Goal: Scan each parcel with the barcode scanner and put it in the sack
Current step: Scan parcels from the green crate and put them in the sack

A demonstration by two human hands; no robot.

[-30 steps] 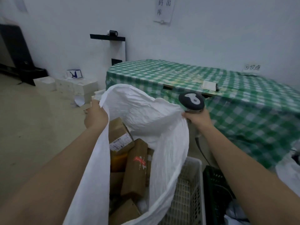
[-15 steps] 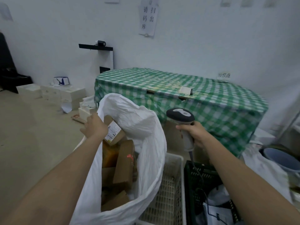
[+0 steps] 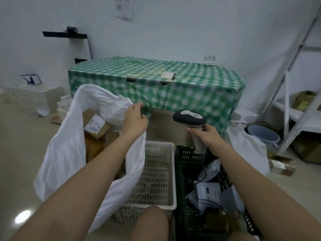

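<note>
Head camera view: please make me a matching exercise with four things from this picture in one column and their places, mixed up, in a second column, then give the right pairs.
Things:
1. barcode scanner
2. white sack
3. black crate
4. blue bucket

Places:
A. on the floor beside the metal shelf
B. gripped by the right hand
C. its rim pinched by the left hand
D. right of the white basket, holding grey mailer bags

Pairs: 1-B, 2-C, 3-D, 4-A

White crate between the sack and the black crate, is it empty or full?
Empty: the white slatted plastic crate shows its bare floor.
</note>
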